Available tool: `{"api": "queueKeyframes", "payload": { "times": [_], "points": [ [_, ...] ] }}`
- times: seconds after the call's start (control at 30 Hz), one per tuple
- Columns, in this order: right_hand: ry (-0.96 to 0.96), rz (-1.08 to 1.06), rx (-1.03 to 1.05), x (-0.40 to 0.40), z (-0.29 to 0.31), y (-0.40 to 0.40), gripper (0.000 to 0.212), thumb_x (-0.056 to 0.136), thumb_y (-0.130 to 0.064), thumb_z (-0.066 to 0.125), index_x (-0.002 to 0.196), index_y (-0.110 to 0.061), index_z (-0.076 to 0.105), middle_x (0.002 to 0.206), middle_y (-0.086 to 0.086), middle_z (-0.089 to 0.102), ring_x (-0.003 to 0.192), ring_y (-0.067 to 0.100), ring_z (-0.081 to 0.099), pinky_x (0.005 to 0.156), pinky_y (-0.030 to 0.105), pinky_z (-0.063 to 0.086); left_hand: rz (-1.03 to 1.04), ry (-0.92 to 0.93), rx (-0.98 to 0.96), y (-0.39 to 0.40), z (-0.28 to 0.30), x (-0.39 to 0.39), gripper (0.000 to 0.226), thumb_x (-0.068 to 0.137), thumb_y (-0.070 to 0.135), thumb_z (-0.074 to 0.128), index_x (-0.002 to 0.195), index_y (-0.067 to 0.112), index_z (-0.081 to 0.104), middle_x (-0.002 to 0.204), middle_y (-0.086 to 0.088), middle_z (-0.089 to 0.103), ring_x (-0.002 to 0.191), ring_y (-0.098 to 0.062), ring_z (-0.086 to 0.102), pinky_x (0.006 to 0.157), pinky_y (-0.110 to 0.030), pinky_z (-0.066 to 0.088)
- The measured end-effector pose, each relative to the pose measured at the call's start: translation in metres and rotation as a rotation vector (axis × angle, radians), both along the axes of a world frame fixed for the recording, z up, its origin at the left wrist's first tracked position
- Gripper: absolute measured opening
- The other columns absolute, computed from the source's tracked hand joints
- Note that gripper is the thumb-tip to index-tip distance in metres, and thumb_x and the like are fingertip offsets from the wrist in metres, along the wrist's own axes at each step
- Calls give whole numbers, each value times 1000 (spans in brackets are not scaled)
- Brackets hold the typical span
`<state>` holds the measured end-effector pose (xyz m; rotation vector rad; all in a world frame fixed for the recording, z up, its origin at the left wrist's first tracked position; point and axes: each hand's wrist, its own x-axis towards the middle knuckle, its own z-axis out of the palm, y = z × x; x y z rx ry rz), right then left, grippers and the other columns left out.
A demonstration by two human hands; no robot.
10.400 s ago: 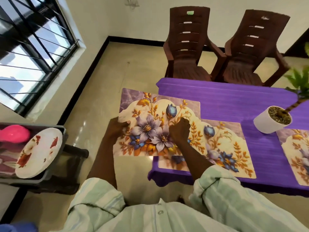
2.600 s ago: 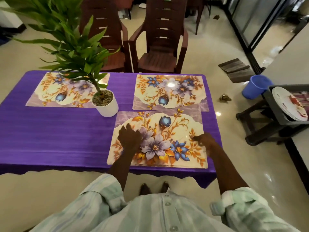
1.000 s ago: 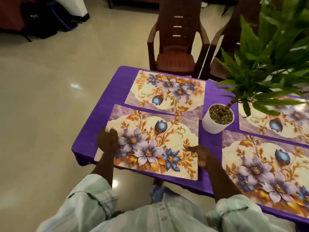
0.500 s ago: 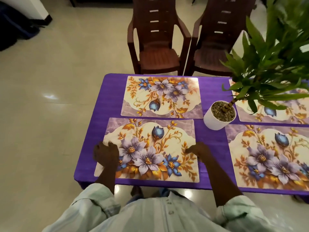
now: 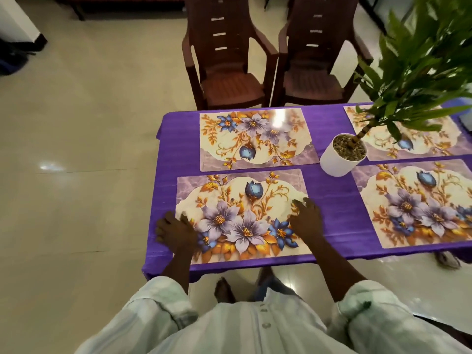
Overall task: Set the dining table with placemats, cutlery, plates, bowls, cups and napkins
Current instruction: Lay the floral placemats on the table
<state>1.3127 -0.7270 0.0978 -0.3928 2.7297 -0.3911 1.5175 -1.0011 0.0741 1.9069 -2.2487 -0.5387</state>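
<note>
A floral placemat (image 5: 242, 213), cream with purple and blue blooms and gold leaves, lies flat at the table's (image 5: 339, 200) near left corner. The left hand (image 5: 176, 231) and right hand (image 5: 306, 221) press its side edges, fingers spread flat.

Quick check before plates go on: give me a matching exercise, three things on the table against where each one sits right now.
Things:
1. near-left placemat
2. plant pot
3. far-left placemat

Places:
A. in front of the two brown chairs
B. under both hands, left hand and right hand
C. on the purple cloth between the mats

Pairs: 1-B, 2-C, 3-A
</note>
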Motion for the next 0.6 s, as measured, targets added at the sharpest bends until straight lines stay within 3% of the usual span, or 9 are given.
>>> {"api": "queueKeyframes", "payload": {
  "times": [0.13,0.27,0.37,0.43,0.6],
  "points": [
    [-15,23,27,0,1,-5,55,87,-23,64,140,-23,49,154,11,30,140,32,28,114,43,28,-84,66,27,-15,9,2,41,93,35,57,123,8,55,127,-26,49,117,-45,43,93,-51,34],
    [-48,128,39,-2,3,-8,66,89,-34,67,147,-26,38,159,11,21,146,32,18,117,43,22,-417,109,-28,-16,2,6,56,90,44,50,133,9,54,137,-20,51,127,-40,43,106,-50,32],
    [-66,175,53,-2,1,-9,66,91,-40,64,149,-27,35,161,10,17,148,31,14,118,43,18,-619,-31,-8,-8,-13,12,68,93,54,35,144,9,42,152,-21,34,142,-40,26,117,-51,17],
    [-61,181,58,-1,0,-10,66,92,-39,63,149,-27,35,161,10,16,148,30,14,118,42,18,-638,-132,28,-4,-13,14,64,99,48,37,151,13,26,159,-18,15,148,-36,8,119,-45,4],
    [-50,201,74,0,-1,-12,64,93,-39,61,150,-26,34,162,10,15,149,30,12,119,43,18,-639,-148,37,-4,-7,15,63,101,43,37,154,16,16,161,-15,3,149,-33,-2,119,-43,-3]
  ]
}}
